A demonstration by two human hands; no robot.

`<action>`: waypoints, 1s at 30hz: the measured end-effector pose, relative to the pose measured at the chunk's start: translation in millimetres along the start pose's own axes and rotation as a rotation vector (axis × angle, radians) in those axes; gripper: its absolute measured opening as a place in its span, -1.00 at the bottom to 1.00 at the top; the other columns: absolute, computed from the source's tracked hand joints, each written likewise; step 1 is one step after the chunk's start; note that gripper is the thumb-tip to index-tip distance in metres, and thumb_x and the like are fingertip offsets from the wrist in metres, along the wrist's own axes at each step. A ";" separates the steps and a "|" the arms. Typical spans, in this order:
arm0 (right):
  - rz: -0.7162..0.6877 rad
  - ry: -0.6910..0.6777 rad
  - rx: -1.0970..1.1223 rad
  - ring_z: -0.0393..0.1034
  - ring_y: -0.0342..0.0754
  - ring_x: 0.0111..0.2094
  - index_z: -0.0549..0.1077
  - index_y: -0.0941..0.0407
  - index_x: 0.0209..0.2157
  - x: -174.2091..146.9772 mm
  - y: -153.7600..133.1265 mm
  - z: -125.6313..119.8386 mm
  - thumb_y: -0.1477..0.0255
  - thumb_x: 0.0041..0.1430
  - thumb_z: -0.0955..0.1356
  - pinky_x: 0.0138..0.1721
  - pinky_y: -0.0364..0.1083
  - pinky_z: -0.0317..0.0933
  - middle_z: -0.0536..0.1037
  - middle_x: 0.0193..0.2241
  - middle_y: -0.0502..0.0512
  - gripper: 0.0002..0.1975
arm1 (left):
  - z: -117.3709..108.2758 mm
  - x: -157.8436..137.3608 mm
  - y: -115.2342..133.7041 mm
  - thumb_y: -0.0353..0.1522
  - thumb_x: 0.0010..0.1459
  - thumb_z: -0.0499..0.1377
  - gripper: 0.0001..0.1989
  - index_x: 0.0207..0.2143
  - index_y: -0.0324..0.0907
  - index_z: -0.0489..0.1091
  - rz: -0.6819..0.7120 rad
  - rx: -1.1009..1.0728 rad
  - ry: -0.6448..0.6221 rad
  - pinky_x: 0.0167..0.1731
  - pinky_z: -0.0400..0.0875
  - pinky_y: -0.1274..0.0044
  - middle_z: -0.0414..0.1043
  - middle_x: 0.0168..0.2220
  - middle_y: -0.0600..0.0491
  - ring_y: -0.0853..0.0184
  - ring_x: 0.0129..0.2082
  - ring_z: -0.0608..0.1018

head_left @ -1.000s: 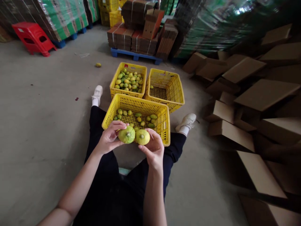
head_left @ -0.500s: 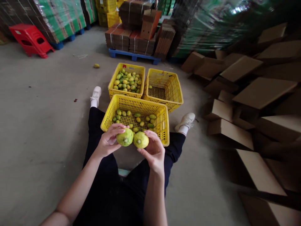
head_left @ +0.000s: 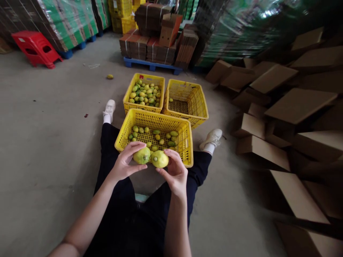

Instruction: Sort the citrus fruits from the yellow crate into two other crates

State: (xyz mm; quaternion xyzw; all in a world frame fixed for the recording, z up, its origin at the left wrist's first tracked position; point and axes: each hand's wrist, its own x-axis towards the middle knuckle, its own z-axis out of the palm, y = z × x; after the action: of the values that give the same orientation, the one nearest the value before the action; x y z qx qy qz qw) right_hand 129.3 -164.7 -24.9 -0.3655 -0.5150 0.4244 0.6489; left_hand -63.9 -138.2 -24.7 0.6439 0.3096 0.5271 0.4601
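Observation:
Between thumb and fingers, my left hand grips a green-yellow lemon. A yellower lemon is held by my right hand in the same way. The two lemons are side by side, very close together, above the near rim of a yellow plastic crate that stands between my legs. Several green and yellow lemons lie scattered on this crate's floor; some are hidden behind my hands.
Behind it stand a crate full of lemons and another crate with one visible lemon. A loose lemon lies on the floor. Cardboard boxes crowd the right. A red stool and loaded blue pallet stand farther back.
The left-hand lemon has turned in my fingers, its stem end now facing more to the right. My left thumb reaches further along under it. The right-hand lemon has shifted slightly left.

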 end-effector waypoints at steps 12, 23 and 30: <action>0.131 0.097 0.044 0.37 0.06 0.02 0.50 -0.06 -0.04 0.8 14.4 0.4 0.48 -0.09 0.54 0.09 0.11 0.28 0.47 -0.07 0.08 -0.49 | 2.3 -0.5 -0.4 -0.44 -0.07 0.40 -0.41 0.05 -0.06 0.38 -0.066 -0.281 -0.028 0.09 0.38 0.36 0.40 0.07 -0.07 0.15 0.10 0.45; 0.164 0.136 0.081 0.40 0.10 0.00 0.47 -0.01 -0.02 -3.1 1.3 11.5 0.36 -0.11 0.55 0.04 0.13 0.33 0.50 -0.06 0.14 -0.46 | 3.5 1.6 -1.4 -0.43 -0.09 0.42 -0.42 0.03 -0.06 0.41 -0.070 -0.240 -0.008 0.05 0.40 0.37 0.34 0.02 -0.04 0.13 0.06 0.47; 0.180 0.150 0.091 0.40 0.08 0.00 0.48 -0.03 -0.02 -1.5 11.0 7.9 0.44 -0.10 0.54 0.08 0.14 0.29 0.50 -0.05 0.12 -0.46 | -0.9 -0.5 -1.2 -0.39 -0.09 0.42 -0.41 0.04 -0.06 0.41 -0.135 -0.341 -0.001 0.03 0.41 0.38 0.37 0.05 -0.06 0.12 0.06 0.47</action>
State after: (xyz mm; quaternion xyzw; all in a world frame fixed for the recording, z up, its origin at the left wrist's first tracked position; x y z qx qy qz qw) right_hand 119.5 -161.7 -33.8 -0.4112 -0.4102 0.4754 0.6608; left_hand -64.7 -137.9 -26.0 0.5345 0.2578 0.5396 0.5973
